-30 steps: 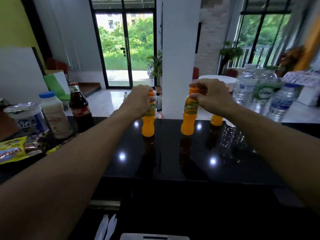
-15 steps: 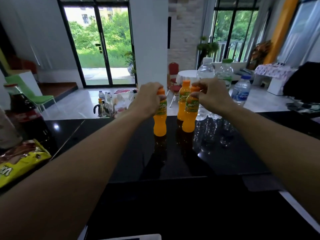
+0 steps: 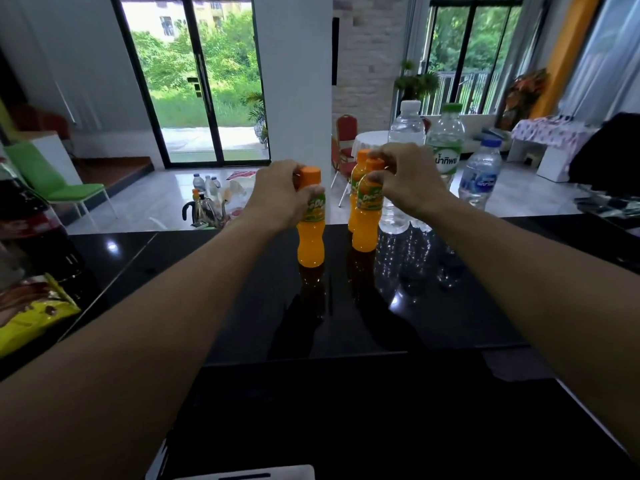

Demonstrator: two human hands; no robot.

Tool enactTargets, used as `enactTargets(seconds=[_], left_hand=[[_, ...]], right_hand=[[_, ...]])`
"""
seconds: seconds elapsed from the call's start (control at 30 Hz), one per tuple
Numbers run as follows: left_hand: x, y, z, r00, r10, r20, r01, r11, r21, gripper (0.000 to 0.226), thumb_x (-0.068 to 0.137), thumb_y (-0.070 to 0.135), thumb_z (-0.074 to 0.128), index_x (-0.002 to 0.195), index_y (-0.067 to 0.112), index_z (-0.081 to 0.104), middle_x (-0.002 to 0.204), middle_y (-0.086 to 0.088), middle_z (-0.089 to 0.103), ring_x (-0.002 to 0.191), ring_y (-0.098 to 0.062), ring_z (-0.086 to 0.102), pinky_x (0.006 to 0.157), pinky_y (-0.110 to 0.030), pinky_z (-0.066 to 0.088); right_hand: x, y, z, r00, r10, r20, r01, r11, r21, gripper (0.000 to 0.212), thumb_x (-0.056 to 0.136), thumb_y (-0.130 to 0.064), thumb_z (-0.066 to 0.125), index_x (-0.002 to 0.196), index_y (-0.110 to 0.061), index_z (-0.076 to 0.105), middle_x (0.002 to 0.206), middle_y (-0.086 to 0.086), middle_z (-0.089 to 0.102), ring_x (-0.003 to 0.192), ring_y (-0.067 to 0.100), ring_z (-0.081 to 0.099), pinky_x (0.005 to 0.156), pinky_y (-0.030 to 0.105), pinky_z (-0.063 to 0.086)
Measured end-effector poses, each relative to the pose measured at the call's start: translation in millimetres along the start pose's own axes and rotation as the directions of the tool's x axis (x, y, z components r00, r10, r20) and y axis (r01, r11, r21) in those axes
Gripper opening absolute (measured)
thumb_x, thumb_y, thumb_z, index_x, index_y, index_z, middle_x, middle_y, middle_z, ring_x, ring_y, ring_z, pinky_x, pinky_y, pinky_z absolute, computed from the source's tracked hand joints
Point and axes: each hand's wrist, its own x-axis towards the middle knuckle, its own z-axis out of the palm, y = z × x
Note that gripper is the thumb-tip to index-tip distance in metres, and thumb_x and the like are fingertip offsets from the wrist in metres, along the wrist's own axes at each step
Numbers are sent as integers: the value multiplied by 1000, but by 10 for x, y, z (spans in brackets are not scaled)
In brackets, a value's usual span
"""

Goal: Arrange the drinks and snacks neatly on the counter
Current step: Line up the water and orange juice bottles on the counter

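Orange bottles stand upright on the black surface (image 3: 450,306), three in all. The left bottle (image 3: 311,233) is held near its neck by the left hand (image 3: 280,195); the fingers (image 3: 313,192) are wrapped around the label just below the orange cap, which remains exposed above them. The middle bottle (image 3: 367,216) is held at its cap by the right hand (image 3: 408,181), with the fingertips (image 3: 375,154) closed over the top. The rear bottle (image 3: 356,188) is set directly behind the middle one, touching or nearly touching it; which cannot be told. The left bottle is set apart from the other two, with a clear gap between them.

Beyond the right-hand fingers, three water bottles are lined up at the far edge of the surface: a white-capped bottle (image 3: 405,129), partly hidden by the right hand, a green-capped bottle (image 3: 446,140) just beside it, and a shorter blue-capped bottle (image 3: 480,174) furthest outward. Reflections of the bottles are seen in the glossy surface.

Well to the outside of the left-hand fingers, at the frame edge, a dark cola bottle (image 3: 31,223) is seen, and nearer the person a yellow snack bag (image 3: 34,313) is laid flat on the surface. Both forearms are extended forward over the surface.
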Motion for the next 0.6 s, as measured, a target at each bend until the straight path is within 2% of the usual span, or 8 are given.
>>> enactTargets(seconds=[0.17, 0.3, 0.4, 0.5, 0.6], left_hand=[[-34, 29, -24, 999, -48, 24, 49, 998, -49, 45, 88, 33, 69, 123, 5, 62, 123, -10, 63, 110, -24, 59, 92, -44, 53], [-59, 44, -40, 996, -66, 54, 70, 994, -79, 43, 89, 33, 67, 121, 5, 63, 122, -11, 63, 111, -25, 60, 92, -46, 53], [-87, 43, -38, 995, -74, 66, 80, 992, -95, 41, 91, 33, 65, 120, 5, 63, 120, -11, 64, 109, -26, 61, 92, -46, 53], [-112, 48, -9, 996, -78, 45, 82, 993, -87, 39, 92, 34, 64, 117, 5, 63, 119, -10, 64, 108, -23, 60, 95, -41, 51], [-159, 61, 21, 997, -69, 17, 70, 994, -80, 38, 93, 34, 62, 118, 6, 62, 121, -9, 64, 101, -17, 56, 88, -31, 46]], right_hand=[[16, -11, 30, 1000, 29, -11, -28, 999, 16, 41, 88, -11, 73, 128, -6, 64, 121, 13, 69, 97, 14, 61, 84, 22, 48], [-14, -46, 12, 997, 81, -8, -80, 994, 69, 45, 87, -16, 76, 129, -6, 63, 121, 12, 69, 100, 16, 64, 84, 22, 50], [-99, -62, -59, 990, 125, -69, -118, 989, 86, 49, 86, -23, 78, 128, -5, 62, 111, 9, 70, 92, 13, 61, 80, 22, 48], [-274, -48, -133, 979, 152, -138, -138, 985, 105, 35, 92, -18, 70, 123, -3, 63, 102, 11, 72, 86, 12, 61, 81, 22, 49], [-592, 55, -130, 985, 158, -67, -155, 987, 50, 20, 98, -10, 60, 116, -4, 66, 108, 12, 71, 89, 14, 61, 85, 28, 53]])
